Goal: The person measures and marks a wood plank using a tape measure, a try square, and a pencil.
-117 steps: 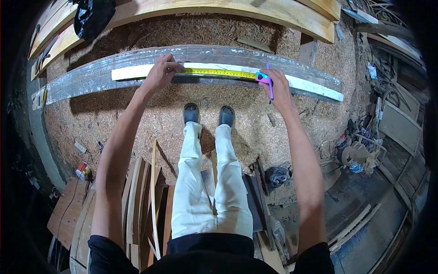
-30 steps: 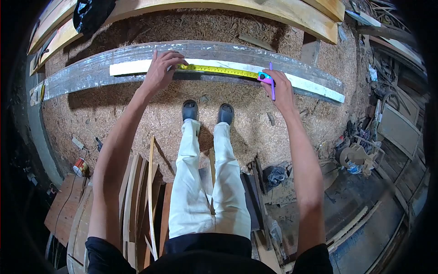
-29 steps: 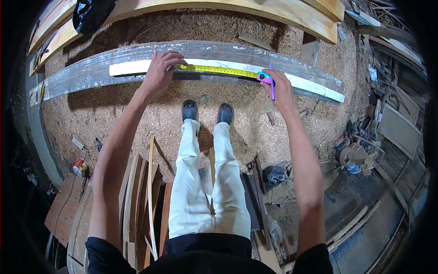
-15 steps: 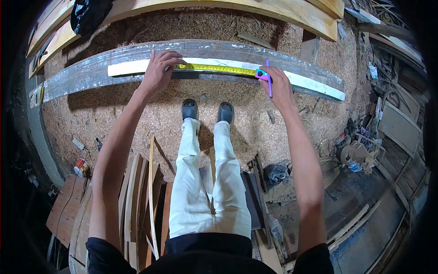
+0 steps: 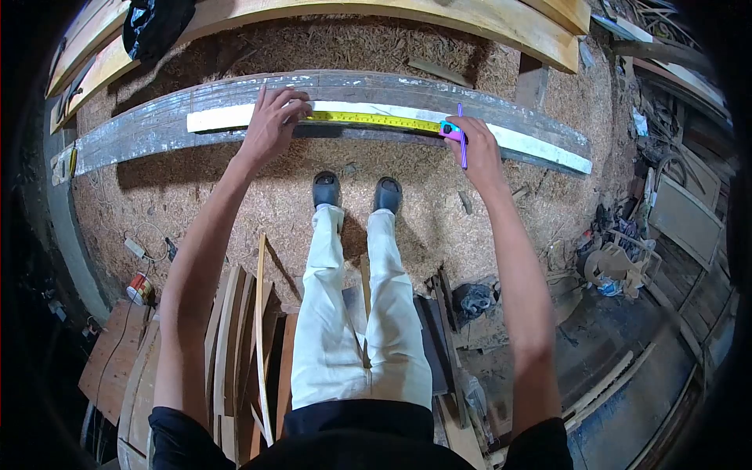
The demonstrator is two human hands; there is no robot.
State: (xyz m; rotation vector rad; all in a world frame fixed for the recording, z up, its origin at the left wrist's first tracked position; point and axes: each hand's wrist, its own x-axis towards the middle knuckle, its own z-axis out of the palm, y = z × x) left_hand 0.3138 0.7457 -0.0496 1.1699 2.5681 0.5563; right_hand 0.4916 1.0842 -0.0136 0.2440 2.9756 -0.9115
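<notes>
**Colours at the Plank**

We saw a yellow tape blade [image 5: 376, 119] at twelve o'clock, and a pink-and-cyan case [image 5: 450, 130] with a purple pen [image 5: 463, 150] at one o'clock. The strip [image 5: 540, 147] was white, the plank [image 5: 141, 128] streaked grey, our trousers [image 5: 345, 329] white, our shoes [image 5: 326, 190] dark.

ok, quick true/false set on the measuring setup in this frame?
1. The yellow tape is stretched between the two hands along the white strip. True.
2. The right hand holds a hammer. False: it holds the tape case and a purple pen.
3. The left hand presses on the tape's far end. True.
4. The white strip lies on the sawdust floor. False: it lies on top of the grey beam.
5. The person is barefoot. False: they wear dark shoes.
</notes>
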